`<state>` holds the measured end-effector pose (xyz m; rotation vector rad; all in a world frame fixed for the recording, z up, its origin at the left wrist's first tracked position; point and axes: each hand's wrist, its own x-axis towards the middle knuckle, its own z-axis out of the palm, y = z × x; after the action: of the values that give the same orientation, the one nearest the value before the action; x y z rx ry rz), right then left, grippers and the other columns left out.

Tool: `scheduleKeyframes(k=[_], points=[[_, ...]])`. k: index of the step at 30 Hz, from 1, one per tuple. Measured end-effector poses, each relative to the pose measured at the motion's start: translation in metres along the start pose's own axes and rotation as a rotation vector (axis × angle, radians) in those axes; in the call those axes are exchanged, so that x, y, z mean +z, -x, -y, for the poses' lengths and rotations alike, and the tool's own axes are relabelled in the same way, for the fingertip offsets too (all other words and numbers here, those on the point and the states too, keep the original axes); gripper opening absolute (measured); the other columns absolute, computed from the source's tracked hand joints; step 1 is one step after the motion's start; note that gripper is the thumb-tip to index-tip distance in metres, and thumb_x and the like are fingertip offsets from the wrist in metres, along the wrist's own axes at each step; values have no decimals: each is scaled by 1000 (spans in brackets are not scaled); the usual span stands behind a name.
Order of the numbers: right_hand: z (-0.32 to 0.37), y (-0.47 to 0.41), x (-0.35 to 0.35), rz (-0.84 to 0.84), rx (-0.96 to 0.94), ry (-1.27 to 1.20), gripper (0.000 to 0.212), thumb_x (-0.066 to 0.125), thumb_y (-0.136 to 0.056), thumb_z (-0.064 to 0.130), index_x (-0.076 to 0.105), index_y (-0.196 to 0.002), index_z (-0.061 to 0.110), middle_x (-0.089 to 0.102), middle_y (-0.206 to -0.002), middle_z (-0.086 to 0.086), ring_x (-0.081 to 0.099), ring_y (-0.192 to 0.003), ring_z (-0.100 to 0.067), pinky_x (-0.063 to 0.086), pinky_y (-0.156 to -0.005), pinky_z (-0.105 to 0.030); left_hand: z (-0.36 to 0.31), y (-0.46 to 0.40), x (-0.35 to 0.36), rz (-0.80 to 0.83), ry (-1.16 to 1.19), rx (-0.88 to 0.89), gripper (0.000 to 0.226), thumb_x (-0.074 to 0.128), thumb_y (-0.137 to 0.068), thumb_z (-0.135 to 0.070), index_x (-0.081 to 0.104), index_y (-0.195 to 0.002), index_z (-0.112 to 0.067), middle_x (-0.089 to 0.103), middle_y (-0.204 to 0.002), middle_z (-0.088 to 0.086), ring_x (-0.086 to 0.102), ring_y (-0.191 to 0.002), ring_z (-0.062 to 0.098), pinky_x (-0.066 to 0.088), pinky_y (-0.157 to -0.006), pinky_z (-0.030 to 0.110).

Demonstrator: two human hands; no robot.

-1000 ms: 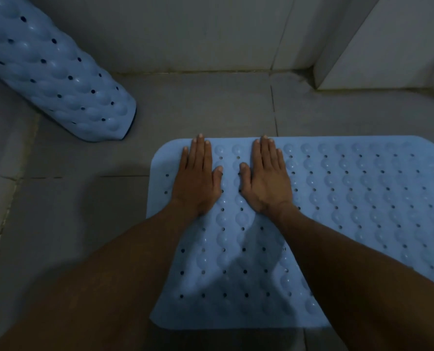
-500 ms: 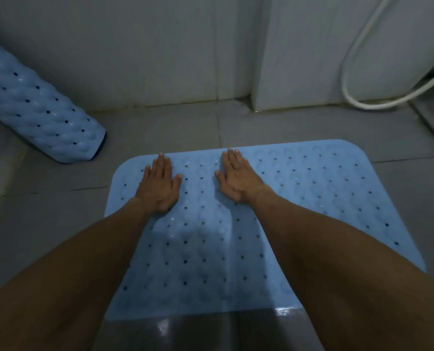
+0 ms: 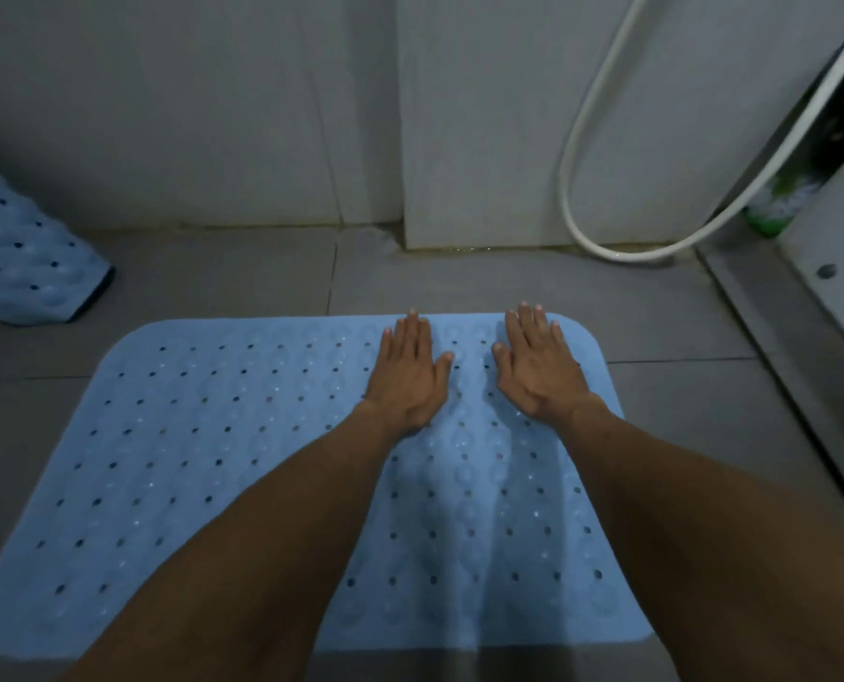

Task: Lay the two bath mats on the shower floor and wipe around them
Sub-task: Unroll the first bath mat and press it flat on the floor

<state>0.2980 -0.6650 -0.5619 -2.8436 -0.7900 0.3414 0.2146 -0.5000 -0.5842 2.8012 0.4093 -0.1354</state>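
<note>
While flat, fingers straight, left hand (image 3: 408, 374), right hand (image 3: 540, 369) apparently press bath mat (image 3: 203, 465).

Two bare forearms, no sleeves, hands (image 3: 410, 376) unadorned (no rings, watch or gloves), short nails

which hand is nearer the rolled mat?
Left. The left hand lies flat on the flat mat, closer to the rolled mat; the right hand lies beyond it.
</note>
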Motion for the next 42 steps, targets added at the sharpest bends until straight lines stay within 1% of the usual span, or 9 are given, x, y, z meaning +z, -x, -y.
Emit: scheduleKeyframes(k=[4, 7, 11, 15, 19, 24, 27, 32, 42], points=[[-14, -20, 22, -68, -53, 31, 59, 17, -105, 36, 7, -157, 9, -1, -165, -10, -7, -152, -22, -8, -122, -40, -9, -16, 22, -89, -23, -63, 66, 11, -102, -44, -2, -153, -4, -9, -161, 12, -10, -149, 21, -10, -120, 38], [-17, -24, 37, -111, -43, 12, 61, 12, -104, 40, 5, -157, 12, -1, -165, -6, -8, -151, -18, -7, -122, -41, -7, -19, 30, -111, -38, -69, 66, 10, -101, -46, -2, -153, -6, -8, -162, 10, -9, -149, 18, -7, -121, 38], [-18, -22, 38, -122, -41, 2, 63, 8, -103, 43, 3, -157, 11, -1, -165, -6, -10, -151, -16, -6, -123, -42, -6, -17, 31, -223, -87, -34, 68, 14, -101, -45, 12, -153, -2, 7, -161, 15, 4, -150, 23, 3, -122, 41], [-14, -24, 37, -117, -16, 8, 67, 5, -101, 45, 3, -157, 8, 0, -165, -10, -9, -151, -18, -4, -123, -44, -9, -19, 28, -153, -94, -58, 70, 10, -99, -47, 6, -153, -3, 0, -162, 15, -3, -150, 23, 0, -122, 41], [-14, -26, 35, -98, -10, 1, 66, 7, -101, 46, 4, -157, 9, -2, -165, -9, -10, -151, -17, -4, -123, -44, -12, -22, 25, -143, -96, -61, 71, 11, -99, -46, 4, -153, -1, -3, -161, 16, -7, -150, 24, 0, -122, 43], [-13, -27, 32, -68, -8, 30, 66, 10, -103, 44, 2, -156, 7, -5, -165, -10, -11, -151, -19, -2, -123, -45, -12, -24, 24, -147, -93, -67, 69, 19, -100, -44, 13, -152, 1, 4, -161, 16, -1, -150, 24, 3, -122, 44], [-12, -28, 32, -53, -3, 53, 65, 11, -103, 43, 0, -156, 6, -6, -165, -11, -12, -151, -20, -1, -123, -46, -11, -23, 24, -146, -92, -62, 68, 24, -101, -43, 12, -152, 0, 4, -161, 16, 0, -150, 24, 5, -121, 46], [-11, -28, 30, -44, 8, 65, 66, 12, -103, 43, 0, -156, 6, -4, -165, -11, -9, -152, -20, 1, -123, -47, -12, -23, 21, -113, -91, -71, 69, 21, -101, -44, 8, -153, -1, 1, -162, 15, -3, -150, 24, 6, -121, 45], [-13, -28, 34, -72, -5, 78, 66, 12, -103, 44, 2, -157, 8, 1, -165, -10, -5, -152, -19, 1, -123, -46, -9, -22, 24, -96, -79, -77, 69, 20, -101, -44, 9, -153, 0, 4, -161, 16, 0, -150, 24, 4, -122, 44]])
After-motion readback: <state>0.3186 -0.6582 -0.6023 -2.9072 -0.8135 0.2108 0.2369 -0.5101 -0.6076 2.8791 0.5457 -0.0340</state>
